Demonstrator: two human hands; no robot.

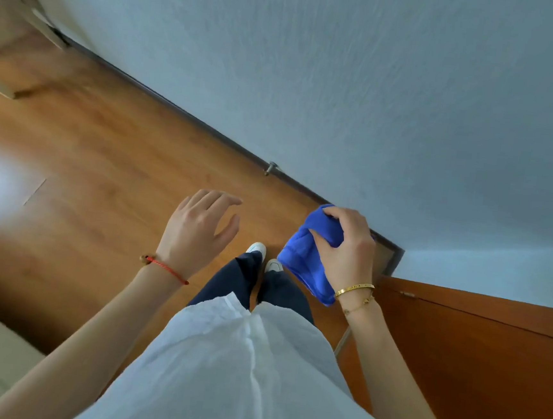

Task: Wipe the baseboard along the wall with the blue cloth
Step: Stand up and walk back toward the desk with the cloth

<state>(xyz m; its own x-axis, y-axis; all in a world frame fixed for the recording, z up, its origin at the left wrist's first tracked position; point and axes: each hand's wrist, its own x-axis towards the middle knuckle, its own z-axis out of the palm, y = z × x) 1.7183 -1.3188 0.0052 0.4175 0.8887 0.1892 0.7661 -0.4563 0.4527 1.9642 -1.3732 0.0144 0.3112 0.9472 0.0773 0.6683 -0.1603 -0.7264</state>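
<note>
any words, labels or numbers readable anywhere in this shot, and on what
Nothing here can be read.
Gold bangle on the right wrist: faint marks, too small and blurred to read.
Blue cloth, wall, baseboard, door: no text or label shows.

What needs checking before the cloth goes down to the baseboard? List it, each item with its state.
1. Blue cloth gripped by right hand: ok.
2. Left hand free, holding nothing: ok.
3. Baseboard in view along the wall: ok.
4. Cloth touching the baseboard: cannot tell; the person appears to be standing.
5. Door stopper sticks out near the baseboard, in the wiping path: not ok.
6. Dust on the baseboard: cannot tell.
</note>
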